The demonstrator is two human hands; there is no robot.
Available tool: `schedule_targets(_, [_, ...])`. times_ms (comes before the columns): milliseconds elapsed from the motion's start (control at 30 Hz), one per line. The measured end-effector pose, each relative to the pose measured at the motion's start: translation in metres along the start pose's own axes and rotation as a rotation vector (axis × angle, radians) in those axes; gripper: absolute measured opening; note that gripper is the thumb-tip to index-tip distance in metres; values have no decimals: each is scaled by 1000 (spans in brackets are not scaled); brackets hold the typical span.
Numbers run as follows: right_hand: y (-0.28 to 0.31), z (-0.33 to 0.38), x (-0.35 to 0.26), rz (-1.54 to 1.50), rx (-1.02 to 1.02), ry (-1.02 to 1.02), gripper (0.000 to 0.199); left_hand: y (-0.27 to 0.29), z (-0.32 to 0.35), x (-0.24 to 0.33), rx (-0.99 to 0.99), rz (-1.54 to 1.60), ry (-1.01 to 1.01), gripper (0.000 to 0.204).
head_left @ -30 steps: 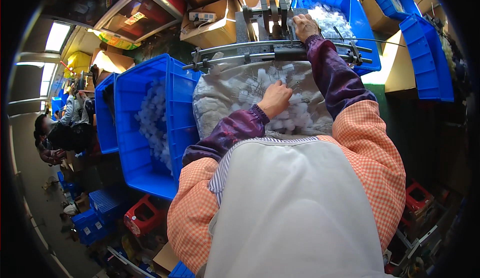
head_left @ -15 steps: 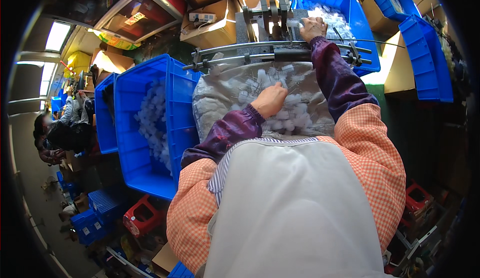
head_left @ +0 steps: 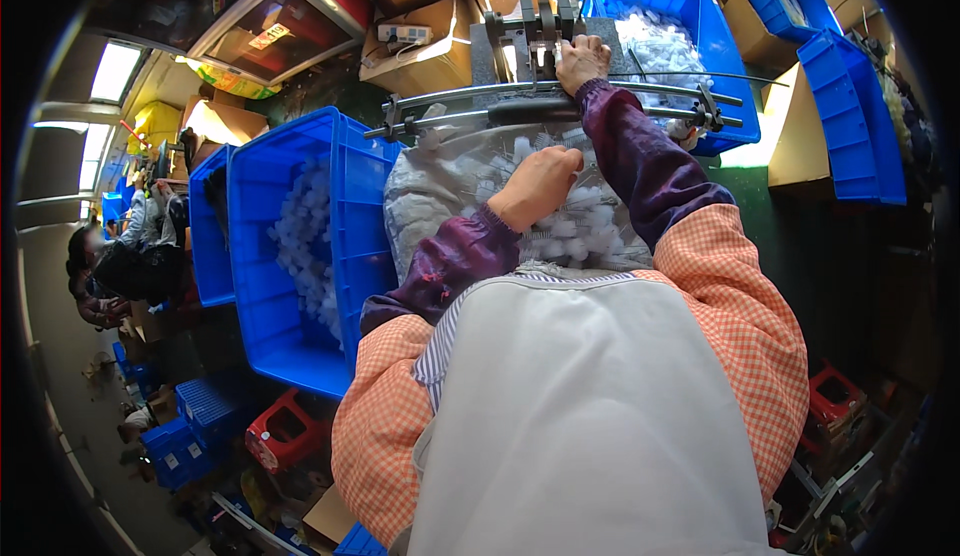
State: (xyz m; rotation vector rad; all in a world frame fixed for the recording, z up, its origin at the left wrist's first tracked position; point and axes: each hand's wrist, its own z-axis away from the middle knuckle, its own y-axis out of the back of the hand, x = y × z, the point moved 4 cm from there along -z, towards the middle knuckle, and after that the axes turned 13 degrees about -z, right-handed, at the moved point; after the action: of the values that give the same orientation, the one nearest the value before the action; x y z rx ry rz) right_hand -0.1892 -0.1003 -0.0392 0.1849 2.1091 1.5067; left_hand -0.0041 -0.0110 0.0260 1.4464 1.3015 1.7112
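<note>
My right hand (head_left: 583, 62) is at the dark metal machine (head_left: 541, 41), its fingers closed beside the machine's middle uprights. Whatever those fingers hold is too small to make out. Nearer to me, my left hand (head_left: 538, 188) hovers over a heap of small translucent white plastic pieces (head_left: 583, 224), some with thin wire-like or comb-like parts. Its fingers are curled together, and what may be in them is hidden. The heap lies on a greyish plastic sheet (head_left: 425, 191) that hangs below the machine's metal rods (head_left: 450, 104).
A blue bin (head_left: 365, 246) with white pieces stands at my left. Another blue bin (head_left: 728, 51) holding white pieces sits beyond the machine to the right. A thin dark rod (head_left: 740, 78) sticks out rightward. Cardboard boxes (head_left: 425, 56) stand behind; a person sits far left.
My right hand has moved left, closer to the machine's middle uprights. My left hand has lifted slightly off the heap, and its fingers have curled in.
</note>
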Motion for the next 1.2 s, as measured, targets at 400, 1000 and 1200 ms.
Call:
schedule_targets(400, [20, -7, 67, -86, -108, -123, 28, 15, -2, -13, 298, 352, 128, 15])
schedule_targets(1000, [71, 69, 30, -1195, -878, 158, 33, 16, -28, -15, 524, 366, 202, 25])
schedule_targets(1200, [31, 1, 55, -246, 13, 172, 20, -60, -3, -7, -61, -172, -61, 47])
